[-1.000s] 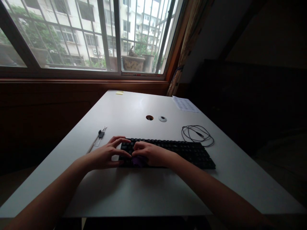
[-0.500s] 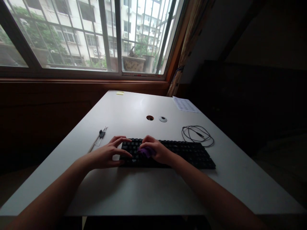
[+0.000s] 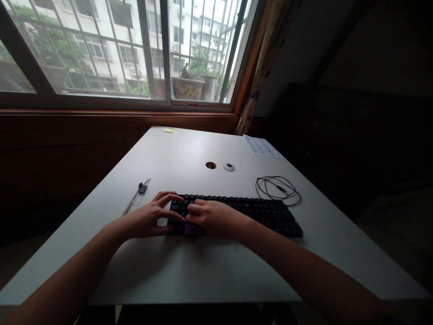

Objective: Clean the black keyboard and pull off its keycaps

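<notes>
A black keyboard (image 3: 267, 214) lies on the white desk (image 3: 209, 271). My left hand (image 3: 149, 219) grips its left end, with the fingers spread over the keys and the thumb low near the front edge. My right hand (image 3: 211, 216) is closed on a purple cloth (image 3: 193, 229), pressed against the left part of the keyboard near its front edge. Most of the cloth is hidden under the fingers. The two hands are close together, and the right forearm crosses over the front of the keyboard.
Left of the keyboard lies a slim stick (image 3: 130, 202) beside a black binder clip (image 3: 143, 188). A coiled black cable (image 3: 279, 189) is behind its right end. Farther back are a round desk hole (image 3: 211, 165), a white ring cover (image 3: 229, 167), papers (image 3: 260, 146) and a yellow note (image 3: 168, 130).
My right hand has moved left and toward me with the purple cloth, closer to my left hand. The left hand keeps its place on the keyboard. The view has shifted slightly.
</notes>
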Action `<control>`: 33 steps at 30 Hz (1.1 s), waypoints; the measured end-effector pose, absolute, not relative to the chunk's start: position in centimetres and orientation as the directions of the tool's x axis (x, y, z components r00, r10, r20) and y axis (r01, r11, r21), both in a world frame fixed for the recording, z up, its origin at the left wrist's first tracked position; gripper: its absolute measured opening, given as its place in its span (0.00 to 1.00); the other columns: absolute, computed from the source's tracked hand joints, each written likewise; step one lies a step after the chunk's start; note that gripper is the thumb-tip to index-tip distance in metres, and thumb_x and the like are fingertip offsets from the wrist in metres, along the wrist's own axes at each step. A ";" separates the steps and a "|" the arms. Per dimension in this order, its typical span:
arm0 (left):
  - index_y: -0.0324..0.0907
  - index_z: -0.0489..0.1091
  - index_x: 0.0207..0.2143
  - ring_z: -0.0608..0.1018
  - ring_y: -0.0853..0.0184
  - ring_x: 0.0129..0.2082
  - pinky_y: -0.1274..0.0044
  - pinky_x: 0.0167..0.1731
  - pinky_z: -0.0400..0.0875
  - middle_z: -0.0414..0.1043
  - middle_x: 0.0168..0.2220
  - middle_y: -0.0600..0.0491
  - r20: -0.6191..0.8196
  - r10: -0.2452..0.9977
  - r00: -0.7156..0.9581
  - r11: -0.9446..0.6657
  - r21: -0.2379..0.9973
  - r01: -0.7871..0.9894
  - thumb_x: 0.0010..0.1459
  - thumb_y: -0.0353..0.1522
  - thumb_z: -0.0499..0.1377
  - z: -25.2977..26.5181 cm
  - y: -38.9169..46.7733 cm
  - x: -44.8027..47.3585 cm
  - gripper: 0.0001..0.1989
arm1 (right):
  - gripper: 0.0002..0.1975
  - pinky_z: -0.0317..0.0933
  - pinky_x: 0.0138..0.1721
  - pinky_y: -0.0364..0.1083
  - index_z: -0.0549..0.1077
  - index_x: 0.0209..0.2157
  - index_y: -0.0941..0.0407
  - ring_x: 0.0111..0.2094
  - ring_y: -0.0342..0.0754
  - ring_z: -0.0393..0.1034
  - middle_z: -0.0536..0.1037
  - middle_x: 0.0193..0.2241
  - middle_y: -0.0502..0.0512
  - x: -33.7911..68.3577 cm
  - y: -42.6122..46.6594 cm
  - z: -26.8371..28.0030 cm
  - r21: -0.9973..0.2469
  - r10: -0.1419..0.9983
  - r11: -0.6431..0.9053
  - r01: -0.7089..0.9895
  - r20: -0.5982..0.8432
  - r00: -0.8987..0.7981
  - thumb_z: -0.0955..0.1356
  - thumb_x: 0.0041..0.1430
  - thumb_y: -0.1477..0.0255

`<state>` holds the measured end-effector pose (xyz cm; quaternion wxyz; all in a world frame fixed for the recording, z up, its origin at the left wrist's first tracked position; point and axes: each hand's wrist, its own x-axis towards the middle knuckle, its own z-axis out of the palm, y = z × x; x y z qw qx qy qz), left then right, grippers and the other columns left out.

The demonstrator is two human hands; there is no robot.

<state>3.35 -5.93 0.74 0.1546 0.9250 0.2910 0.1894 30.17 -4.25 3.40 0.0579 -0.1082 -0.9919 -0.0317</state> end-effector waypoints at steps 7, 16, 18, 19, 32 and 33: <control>0.59 0.76 0.48 0.57 0.50 0.63 0.57 0.60 0.63 0.59 0.61 0.53 0.266 0.595 0.758 -0.787 0.385 0.483 0.56 0.29 0.66 0.8 -6.0 3.3 0.19 | 0.18 0.61 0.48 0.48 0.74 0.47 0.58 0.41 0.49 0.62 0.70 0.40 0.57 30.3 -2.9 2.4 -0.097 0.188 0.980 0.173 0.177 -0.966 0.69 0.52 0.82; 0.60 0.75 0.49 0.57 0.51 0.64 0.57 0.61 0.62 0.58 0.62 0.53 0.267 0.586 0.765 -0.796 0.369 0.480 0.55 0.29 0.67 0.7 -6.0 3.3 0.21 | 0.26 0.60 0.51 0.47 0.74 0.48 0.55 0.46 0.49 0.63 0.69 0.43 0.56 30.4 -2.2 1.7 -0.402 0.280 0.895 0.195 0.164 -0.946 0.65 0.49 0.89; 0.60 0.75 0.49 0.57 0.51 0.64 0.57 0.61 0.62 0.58 0.62 0.53 0.265 0.586 0.766 -0.795 0.371 0.480 0.55 0.28 0.67 0.8 -6.0 3.3 0.22 | 0.27 0.60 0.52 0.47 0.75 0.48 0.54 0.48 0.49 0.63 0.68 0.44 0.56 30.5 -2.0 1.5 -0.475 0.301 0.858 0.198 0.152 -0.942 0.65 0.48 0.89; 0.60 0.75 0.49 0.57 0.50 0.64 0.57 0.61 0.62 0.58 0.62 0.53 0.260 0.590 0.764 -0.791 0.374 0.484 0.55 0.28 0.66 0.9 -6.1 3.3 0.22 | 0.27 0.59 0.53 0.47 0.75 0.47 0.54 0.48 0.49 0.63 0.68 0.44 0.56 30.6 -1.9 1.5 -0.517 0.310 0.833 0.195 0.145 -0.940 0.64 0.48 0.90; 0.60 0.74 0.50 0.55 0.50 0.64 0.56 0.62 0.60 0.57 0.62 0.54 0.227 0.616 0.754 -0.765 0.403 0.503 0.56 0.27 0.65 1.9 -6.6 3.5 0.22 | 0.24 0.63 0.48 0.48 0.74 0.46 0.57 0.45 0.47 0.65 0.68 0.43 0.56 32.0 -2.5 0.7 -0.597 0.471 0.772 0.220 0.304 -0.828 0.64 0.48 0.90; 0.61 0.74 0.50 0.55 0.50 0.64 0.55 0.62 0.60 0.57 0.62 0.54 0.234 0.615 0.754 -0.767 0.401 0.501 0.56 0.27 0.65 1.7 -6.4 3.4 0.22 | 0.24 0.63 0.48 0.48 0.74 0.46 0.57 0.45 0.48 0.65 0.67 0.44 0.57 31.8 -2.8 0.8 -0.544 0.452 0.806 0.234 0.310 -0.837 0.65 0.48 0.89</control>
